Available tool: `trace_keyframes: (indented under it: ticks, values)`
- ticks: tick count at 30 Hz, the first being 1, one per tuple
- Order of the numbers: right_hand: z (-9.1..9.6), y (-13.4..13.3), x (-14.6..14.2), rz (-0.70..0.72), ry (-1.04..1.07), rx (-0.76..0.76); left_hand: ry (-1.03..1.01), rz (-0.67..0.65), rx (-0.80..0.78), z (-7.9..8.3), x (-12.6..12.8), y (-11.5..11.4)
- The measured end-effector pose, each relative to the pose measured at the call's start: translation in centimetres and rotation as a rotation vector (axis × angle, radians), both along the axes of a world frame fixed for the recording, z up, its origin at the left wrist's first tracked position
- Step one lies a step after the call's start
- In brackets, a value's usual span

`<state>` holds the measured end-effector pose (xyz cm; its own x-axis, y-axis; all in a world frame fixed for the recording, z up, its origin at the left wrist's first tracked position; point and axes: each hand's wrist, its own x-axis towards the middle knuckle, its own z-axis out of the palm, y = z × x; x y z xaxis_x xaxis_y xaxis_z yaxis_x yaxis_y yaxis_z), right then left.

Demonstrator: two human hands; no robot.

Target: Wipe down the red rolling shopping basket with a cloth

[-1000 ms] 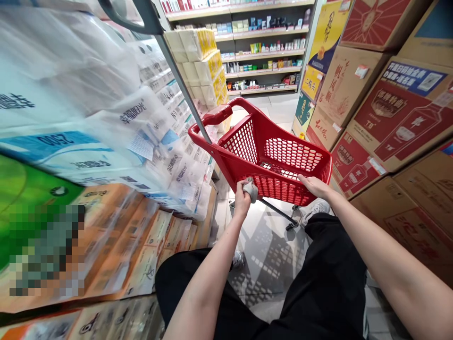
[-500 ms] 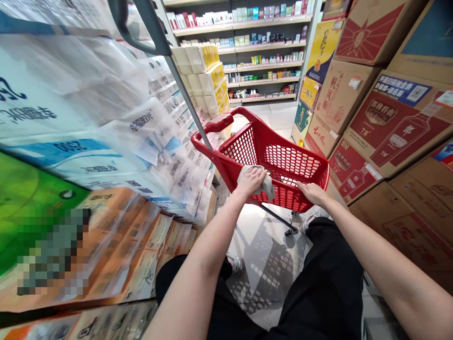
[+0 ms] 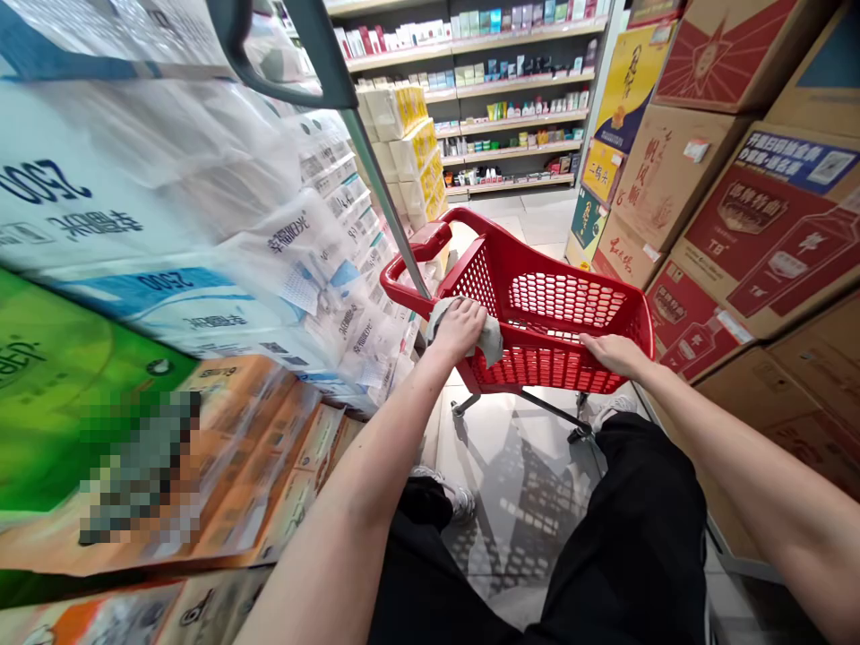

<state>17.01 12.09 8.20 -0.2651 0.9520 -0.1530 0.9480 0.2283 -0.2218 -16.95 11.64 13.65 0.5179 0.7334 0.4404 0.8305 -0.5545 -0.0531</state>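
Your left hand [image 3: 460,327] is clenched around a grey cloth [image 3: 494,340] and presses it onto the near left corner of the red trolley basket [image 3: 537,367], with a fold of the cloth hanging over the rim beside your knuckles. Your right hand [image 3: 611,352] is clasped over the near rim towards the right corner, well apart from the left. The basket stands on the tiled floor [image 3: 497,466] just in front of your knees, and its grey pull handle [image 3: 376,179] rises from its left side up past your view. Wrapped tissue packs [image 3: 202,224] are stacked close on your left, cardboard boxes [image 3: 739,215] on your right, and stocked shelves [image 3: 511,90] cross the far end of the aisle.
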Motion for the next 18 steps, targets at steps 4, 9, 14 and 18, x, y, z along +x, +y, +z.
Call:
trace_keyframes:
  ticks: [4,9,14,18]
  values:
    - [2.3,0.0,-7.7,0.154,0.133,0.038,-0.023,-0.066,-0.045,0.7,-0.5,-0.3]
    - [3.2,-0.1,-13.3,0.029,0.154,0.026,0.073,-0.061,-0.026,1.1,-0.7,-1.6]
    - [2.8,-0.8,-12.5,0.002,0.12,0.069,0.039,-0.006,-0.04,0.7,-0.1,-3.3]
    - [2.9,-1.1,-11.5,0.059,0.093,0.098,-0.108,-0.087,-0.103,0.7,-1.2,-4.4]
